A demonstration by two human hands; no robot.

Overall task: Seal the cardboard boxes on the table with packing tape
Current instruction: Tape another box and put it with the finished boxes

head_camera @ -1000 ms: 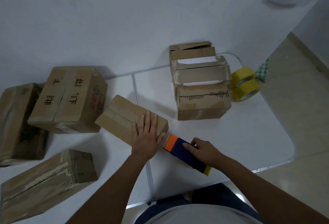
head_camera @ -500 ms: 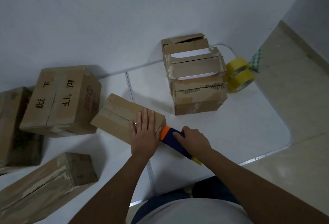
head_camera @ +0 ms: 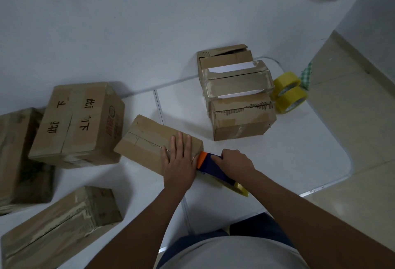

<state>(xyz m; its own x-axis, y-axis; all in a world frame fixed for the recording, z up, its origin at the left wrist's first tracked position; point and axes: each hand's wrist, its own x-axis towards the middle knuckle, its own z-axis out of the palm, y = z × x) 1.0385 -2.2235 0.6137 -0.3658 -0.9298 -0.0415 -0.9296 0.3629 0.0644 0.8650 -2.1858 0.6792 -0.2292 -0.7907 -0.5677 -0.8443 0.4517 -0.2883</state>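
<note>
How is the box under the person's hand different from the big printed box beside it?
The small box is plain brown; the printed box carries black characters and a red logo. The small box is lower and narrower, the printed box bulkier. The left hand presses flat on the small box, with the tape dispenser in the right hand at its end; nothing touches the printed box. Both are closed cardboard on the white table.

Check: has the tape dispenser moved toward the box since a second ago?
Yes. The dispenser in the right hand has slid left; its orange end now touches the box under the left hand.
</note>
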